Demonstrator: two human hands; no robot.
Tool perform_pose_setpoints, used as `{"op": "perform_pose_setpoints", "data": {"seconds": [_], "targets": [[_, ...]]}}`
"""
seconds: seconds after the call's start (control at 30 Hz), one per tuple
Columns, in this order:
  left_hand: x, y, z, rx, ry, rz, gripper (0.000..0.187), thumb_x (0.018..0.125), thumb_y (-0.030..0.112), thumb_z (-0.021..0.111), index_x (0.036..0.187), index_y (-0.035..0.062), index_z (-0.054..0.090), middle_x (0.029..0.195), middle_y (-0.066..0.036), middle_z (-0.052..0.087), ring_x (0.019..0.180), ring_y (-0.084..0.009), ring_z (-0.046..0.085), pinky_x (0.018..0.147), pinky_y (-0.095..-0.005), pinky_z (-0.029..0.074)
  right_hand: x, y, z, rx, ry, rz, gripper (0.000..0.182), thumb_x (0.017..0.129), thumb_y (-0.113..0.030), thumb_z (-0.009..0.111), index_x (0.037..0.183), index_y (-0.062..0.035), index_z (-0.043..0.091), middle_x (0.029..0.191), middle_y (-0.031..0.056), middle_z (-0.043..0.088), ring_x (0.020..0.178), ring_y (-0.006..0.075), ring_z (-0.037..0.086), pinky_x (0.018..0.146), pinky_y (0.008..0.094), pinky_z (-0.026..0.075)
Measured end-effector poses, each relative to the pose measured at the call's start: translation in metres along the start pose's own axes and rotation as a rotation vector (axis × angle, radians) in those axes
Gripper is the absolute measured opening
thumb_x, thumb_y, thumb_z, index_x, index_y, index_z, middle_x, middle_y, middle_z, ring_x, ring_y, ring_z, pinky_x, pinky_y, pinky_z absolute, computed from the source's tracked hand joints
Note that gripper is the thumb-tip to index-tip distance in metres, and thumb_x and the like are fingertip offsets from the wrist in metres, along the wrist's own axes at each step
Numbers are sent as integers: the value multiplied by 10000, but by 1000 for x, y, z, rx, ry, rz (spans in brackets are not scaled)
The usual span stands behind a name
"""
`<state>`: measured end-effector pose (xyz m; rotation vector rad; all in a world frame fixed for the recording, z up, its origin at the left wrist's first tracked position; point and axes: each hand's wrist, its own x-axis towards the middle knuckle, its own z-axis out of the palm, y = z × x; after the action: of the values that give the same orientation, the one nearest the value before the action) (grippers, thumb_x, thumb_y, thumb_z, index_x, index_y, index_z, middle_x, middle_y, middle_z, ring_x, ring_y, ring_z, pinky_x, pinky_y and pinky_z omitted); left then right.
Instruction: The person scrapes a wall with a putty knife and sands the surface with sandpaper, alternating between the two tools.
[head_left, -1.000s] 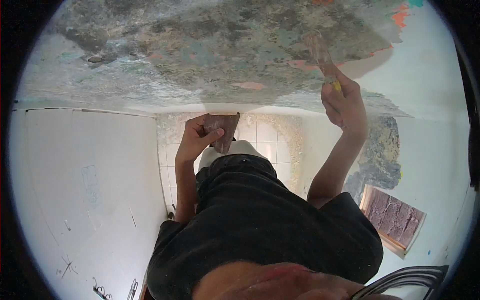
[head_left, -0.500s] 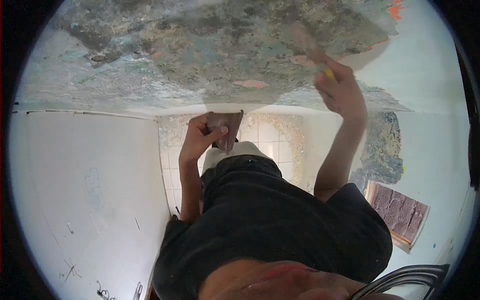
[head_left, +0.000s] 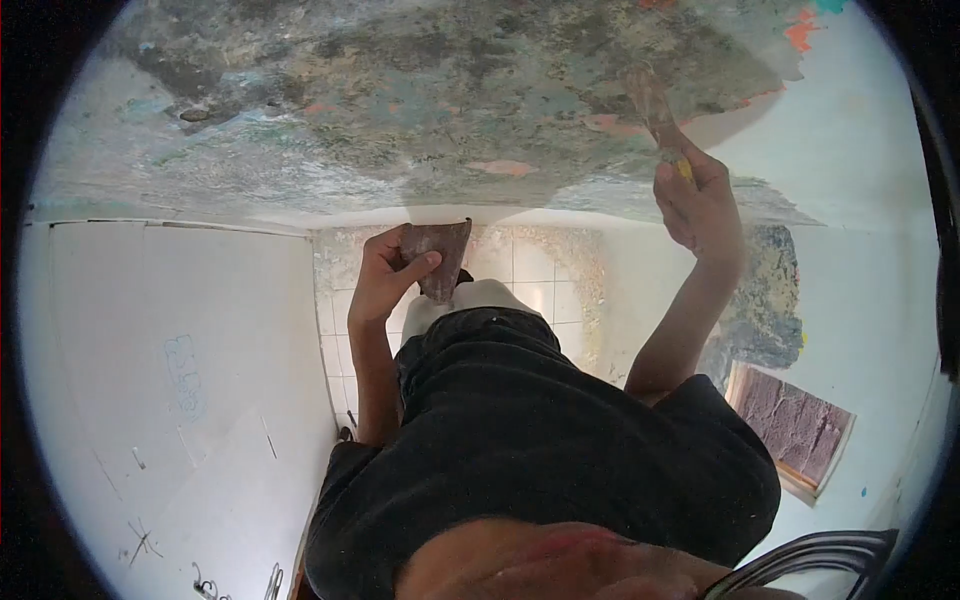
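My right hand [head_left: 705, 210] is raised and wrapped round the yellow handle of a scraper [head_left: 655, 108]. Its blade, a little blurred, points up and overlaps the patchy wall [head_left: 400, 120], where grey-green and orange layers show through. Lower down at the left, in front of my body, my left hand [head_left: 383, 282] grips a dusty brown piece that looks like folded sandpaper [head_left: 437, 255]. The thumb lies across its face, while the other fingers are mostly hidden behind it.
Crumbs of debris lie on the tiled floor [head_left: 533, 262] along the walls. A white panel with pen marks [head_left: 190, 310] stands to the left. On the right are another stripped patch [head_left: 765, 300] and a small framed opening [head_left: 795, 425]. Black cables [head_left: 820, 550] cross the lower right.
The scraper and my right hand have shifted right and slightly down the wall. My left hand has drifted a little left with the brown piece still in it.
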<state>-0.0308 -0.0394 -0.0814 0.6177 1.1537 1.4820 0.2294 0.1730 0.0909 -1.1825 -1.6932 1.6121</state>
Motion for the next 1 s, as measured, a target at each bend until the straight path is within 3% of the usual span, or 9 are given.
{"op": "perform_pose_setpoints", "data": {"seconds": [0.5, 0.67, 0.77, 1.0], "targets": [[17, -6, 11, 63, -108, -26, 293, 822, -4, 711, 1104, -36, 637, 996, -66, 690, 880, -110, 637, 780, -283, 529, -4, 1, -7, -28, 39, 14, 534, 921, -170, 652, 1398, -21, 464, 531, -66, 435, 350, 2, 291, 313, 186, 235], [19, -8, 7, 32, -139, -15, 306, 822, -7, 710, 1116, -37, 634, 997, -71, 692, 881, -119, 642, 784, -287, 532, 12, -5, -12, -91, -103, -11, 560, 903, -203, 679, 1395, -30, 473, 552, -65, 451, 357, 1, 285, 320, 187, 238], [15, -1, 14, 75, -78, -3, 174, 816, 38, 724, 975, 3, 664, 906, -30, 686, 818, -106, 624, 754, -294, 506, 7, -9, -8, -171, -73, -5, 555, 903, -210, 676, 1388, -26, 480, 540, -69, 440, 360, 0, 287, 323, 186, 238], [15, -11, 11, 70, -53, -7, 197, 810, 18, 721, 995, -14, 661, 914, -39, 689, 812, -108, 628, 742, -286, 511, 19, -8, -5, -265, -155, -81, 532, 911, -216, 667, 1381, -36, 493, 519, -79, 397, 369, 10, 298, 326, 193, 241]]}}
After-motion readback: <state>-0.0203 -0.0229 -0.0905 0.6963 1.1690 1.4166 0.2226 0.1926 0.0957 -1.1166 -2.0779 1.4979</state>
